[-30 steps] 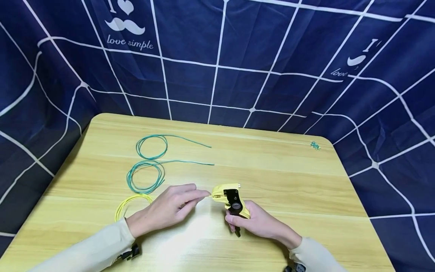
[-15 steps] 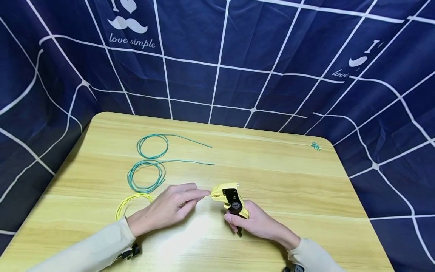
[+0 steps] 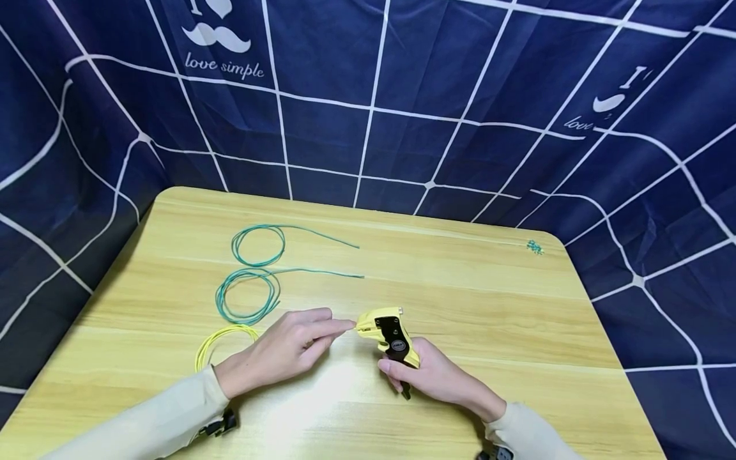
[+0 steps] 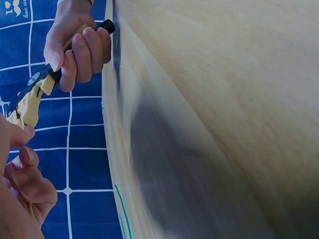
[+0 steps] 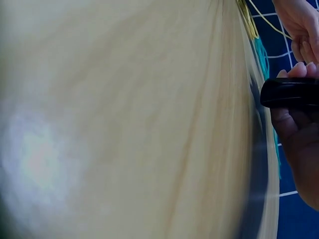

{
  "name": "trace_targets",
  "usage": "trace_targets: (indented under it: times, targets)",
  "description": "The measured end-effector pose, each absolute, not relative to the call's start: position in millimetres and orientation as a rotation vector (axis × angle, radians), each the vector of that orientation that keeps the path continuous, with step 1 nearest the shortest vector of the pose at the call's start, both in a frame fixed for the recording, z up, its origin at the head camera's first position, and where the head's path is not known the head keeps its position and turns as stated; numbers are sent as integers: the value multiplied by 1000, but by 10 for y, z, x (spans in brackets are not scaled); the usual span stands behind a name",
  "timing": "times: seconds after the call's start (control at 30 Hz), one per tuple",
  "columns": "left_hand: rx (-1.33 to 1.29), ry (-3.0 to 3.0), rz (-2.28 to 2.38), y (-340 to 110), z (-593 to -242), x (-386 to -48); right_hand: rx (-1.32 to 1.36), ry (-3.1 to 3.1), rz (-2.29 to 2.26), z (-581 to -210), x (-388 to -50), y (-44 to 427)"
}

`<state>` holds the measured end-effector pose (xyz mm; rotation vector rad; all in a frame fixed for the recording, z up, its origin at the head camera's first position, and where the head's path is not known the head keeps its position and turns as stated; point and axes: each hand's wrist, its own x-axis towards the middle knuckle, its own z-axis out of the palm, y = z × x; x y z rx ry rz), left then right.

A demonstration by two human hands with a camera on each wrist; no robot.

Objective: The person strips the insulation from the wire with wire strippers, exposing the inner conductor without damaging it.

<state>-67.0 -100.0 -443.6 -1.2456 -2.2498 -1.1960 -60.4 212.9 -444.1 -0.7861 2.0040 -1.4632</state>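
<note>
A yellow and black hand tool (image 3: 390, 332) is gripped round its handle by the right hand (image 3: 439, 377). Its head points left, at the fingertips of the left hand (image 3: 293, 345). In the left wrist view, the left hand (image 4: 25, 184) pinches a thin yellow wire (image 4: 32, 211) close to the tool's jaws (image 4: 30, 107); how far the end reaches into them is hidden. The right hand (image 4: 82, 50) has its fingers curled round the handle there. In the right wrist view, the black handle end (image 5: 289, 93) sticks out of the right hand (image 5: 301, 149).
A yellow coil (image 3: 207, 345) lies behind the left forearm. Further back are two coils of green wire, the nearer (image 3: 221, 300) and the farther (image 3: 234, 246). Small green bits (image 3: 535, 247) lie at the table's back right corner. A blue checked cloth (image 3: 322, 64) hangs behind the table (image 3: 489, 294).
The tool and right hand have shifted very slightly left. The left hand has stayed at the front of the tool, with its hold unchanged.
</note>
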Motion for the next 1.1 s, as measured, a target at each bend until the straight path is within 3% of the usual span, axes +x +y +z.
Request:
trace_targets:
  times: [1.1]
  targets:
    - [-1205,-2293,-1217,-943,-4418,-662,-682,2143,-1390,-4469,-560,2054]
